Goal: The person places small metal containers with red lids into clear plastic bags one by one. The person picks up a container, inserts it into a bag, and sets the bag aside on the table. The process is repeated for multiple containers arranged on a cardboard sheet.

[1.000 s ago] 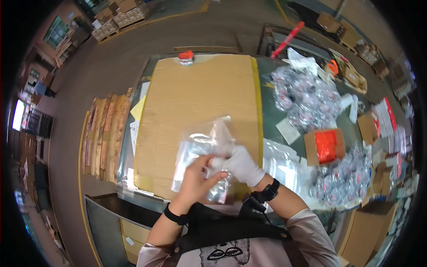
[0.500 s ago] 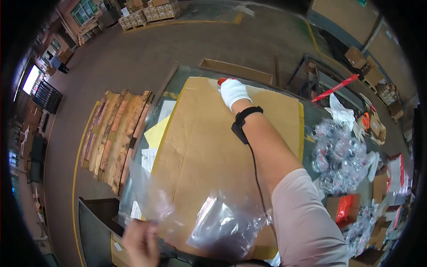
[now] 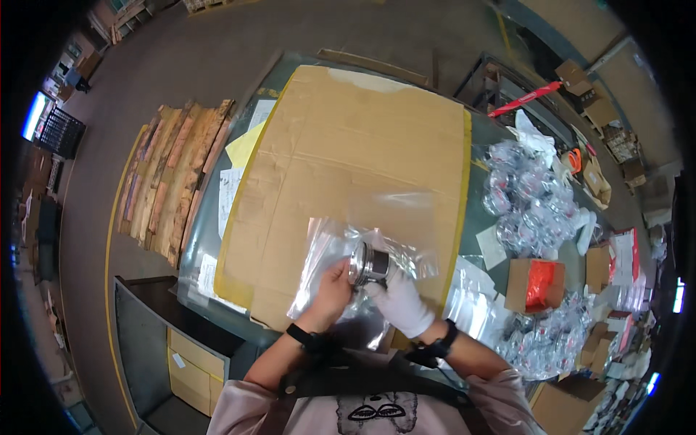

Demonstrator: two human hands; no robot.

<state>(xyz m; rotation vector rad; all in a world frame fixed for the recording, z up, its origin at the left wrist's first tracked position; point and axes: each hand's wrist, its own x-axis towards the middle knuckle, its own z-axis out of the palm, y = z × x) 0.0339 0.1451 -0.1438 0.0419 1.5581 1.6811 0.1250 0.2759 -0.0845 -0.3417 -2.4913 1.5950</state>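
A metal piston (image 3: 368, 262), with a shiny silver ringed end and a dark skirt, is held between my hands near the front of the cardboard sheet (image 3: 348, 138). My bare left hand (image 3: 330, 293) is closed at its silver end. In a white glove, my right hand (image 3: 403, 304) grips it from the dark side. Clear plastic bags (image 3: 319, 250) lie under and around both hands. One clear film spreads to the right behind the piston; whether a hand also grips it, I cannot tell.
Bagged round parts (image 3: 533, 196) heap along the table's right side, with a small carton (image 3: 516, 284) holding something red before them. Papers (image 3: 230, 192) lie at the left edge. A wooden pallet (image 3: 174, 181) stands on the floor to the left, behind a dark metal cabinet (image 3: 156, 341).
My right hand has come back from the far edge of the cardboard, where it was at something red. My left hand has moved right from the near left corner, and both now meet at the piston.
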